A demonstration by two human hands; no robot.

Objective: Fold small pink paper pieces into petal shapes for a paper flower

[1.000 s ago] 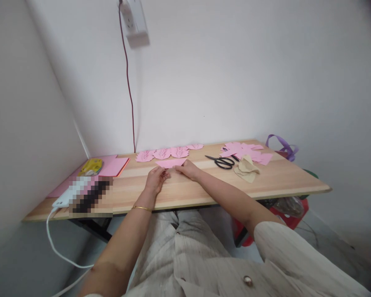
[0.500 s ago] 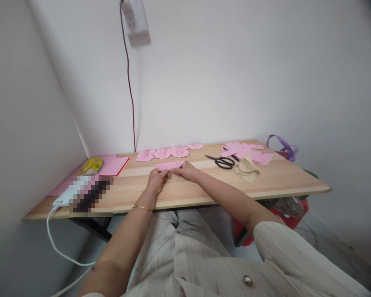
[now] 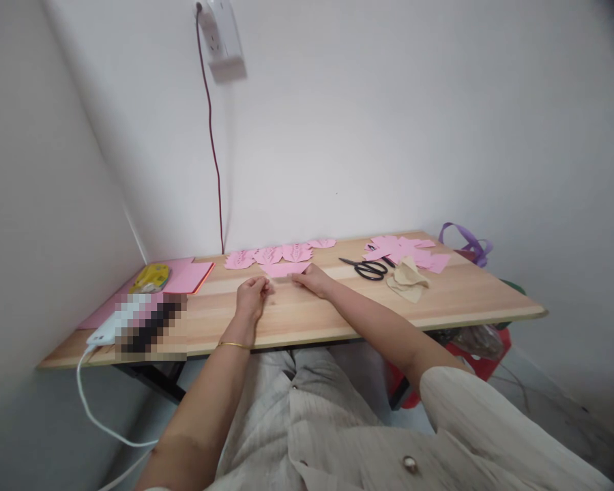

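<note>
Just in front of you, near the middle of the table (image 3: 327,318), is the folded-looking pink paper piece (image 3: 285,270), its long edge toward the wall. Your right hand (image 3: 314,281) has it pinched at its right end, thumb and fingers closed on the near edge. Your left hand (image 3: 250,298) is just beside the paper's left corner, its fingers curled in with the tips close together; you can't tell from here whether anything thin sits between them. A gold bracelet (image 3: 234,345) rings your left wrist.

Right behind the paper you have a row of cut pink shapes (image 3: 269,255), with darker slits or markings on several of them, lying along the wall (image 3: 389,136). To the right of your right hand lie the black scissors (image 3: 371,270), blades pointing left, and just beside their handles a crumpled beige cloth-like piece (image 3: 410,279). Behind that piece you see a loose heap of pink scraps (image 3: 409,249), and a purple ribbon (image 3: 468,240) loops up past the table's far right corner.

Well off to your left there is a stack of pink sheets (image 3: 194,277), with a yellow packet (image 3: 152,277) on the sheets beside it. Nearer you, at the left front edge, is a white device (image 3: 98,337) with a white cable (image 3: 85,410) hanging down.
</note>
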